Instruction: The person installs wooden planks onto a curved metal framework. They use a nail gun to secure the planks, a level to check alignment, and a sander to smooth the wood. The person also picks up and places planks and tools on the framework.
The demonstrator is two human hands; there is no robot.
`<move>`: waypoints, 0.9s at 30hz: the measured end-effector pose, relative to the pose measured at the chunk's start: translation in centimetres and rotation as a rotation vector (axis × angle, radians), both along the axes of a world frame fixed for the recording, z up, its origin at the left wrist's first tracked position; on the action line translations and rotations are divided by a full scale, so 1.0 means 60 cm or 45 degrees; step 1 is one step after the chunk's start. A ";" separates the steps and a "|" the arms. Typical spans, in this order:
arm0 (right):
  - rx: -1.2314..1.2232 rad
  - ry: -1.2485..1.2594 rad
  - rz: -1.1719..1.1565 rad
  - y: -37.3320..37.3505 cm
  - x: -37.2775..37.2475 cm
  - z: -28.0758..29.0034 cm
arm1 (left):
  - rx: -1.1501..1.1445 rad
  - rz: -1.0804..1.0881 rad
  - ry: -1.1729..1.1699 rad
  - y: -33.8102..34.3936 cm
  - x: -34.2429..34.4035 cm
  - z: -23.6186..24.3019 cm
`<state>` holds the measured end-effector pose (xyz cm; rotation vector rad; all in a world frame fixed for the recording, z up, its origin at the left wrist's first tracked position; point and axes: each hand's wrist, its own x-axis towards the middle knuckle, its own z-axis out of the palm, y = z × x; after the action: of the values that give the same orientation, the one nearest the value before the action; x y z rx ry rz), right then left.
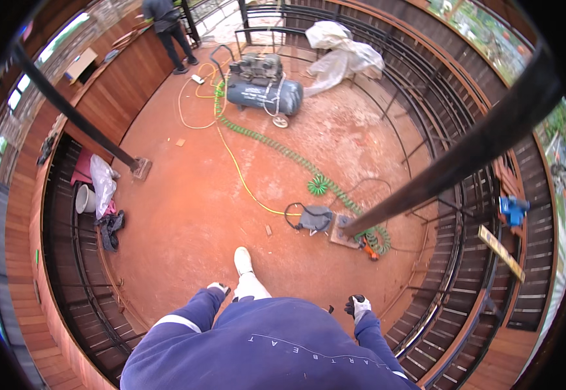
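My left hand (219,288), in a pale glove with dark fingertips, hangs beside my left side above the floor. Its fingers are mostly hidden, so its grip does not show. On the other side, my right hand (359,305) hangs low in a white and black glove, fingers curled in. Whether anything is inside them is hidden. Both arms wear dark blue sleeves. Ahead of my right hand, a grey tool bag (315,218) and an orange-tipped air tool (370,251) lie by the foot of a dark post (419,182). Neither hand touches them.
A blue-grey air compressor (266,96) stands farther ahead, with a green coiled hose (276,148) and yellow cord (238,170) across the reddish floor. Plastic sheeting (348,55) covers railings. Benches curve around. Another person (169,29) stands far left. A white bucket (85,199) sits left.
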<state>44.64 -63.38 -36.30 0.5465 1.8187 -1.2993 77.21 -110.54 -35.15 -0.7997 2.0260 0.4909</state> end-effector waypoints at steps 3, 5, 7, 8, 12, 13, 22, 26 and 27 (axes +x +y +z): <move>-0.240 0.040 0.179 -0.213 -0.036 0.069 | 0.167 -0.037 -0.076 -0.044 0.108 -0.046; -0.417 0.070 0.313 -0.385 -0.054 0.124 | 0.177 -0.018 -0.116 -0.162 0.166 -0.066; -0.609 0.203 0.391 -0.560 -0.046 0.240 | 0.233 0.011 -0.148 -0.255 0.222 -0.105; -0.791 0.236 0.330 -0.624 -0.042 0.257 | 0.294 0.013 -0.160 -0.267 0.237 -0.126; -0.742 0.136 0.765 -0.830 -0.009 0.336 | -0.038 0.754 0.218 -0.480 0.242 -0.165; -0.604 0.186 0.950 -0.857 -0.013 0.322 | -0.049 0.786 0.337 -0.539 0.203 -0.162; 0.443 0.072 1.739 -0.703 -0.129 -0.040 | 0.174 1.307 0.847 -0.747 -0.018 -0.179; 0.496 -0.012 1.831 -0.779 -0.199 -0.066 | 0.266 0.093 0.380 -0.730 -0.028 -0.149; 0.468 0.165 1.894 -0.827 -0.226 -0.077 | 0.309 0.234 0.251 -0.742 -0.025 -0.137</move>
<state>31.09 -113.01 -40.89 -0.6872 1.8235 0.0264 75.74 -155.04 -43.40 -0.8167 2.0290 0.9339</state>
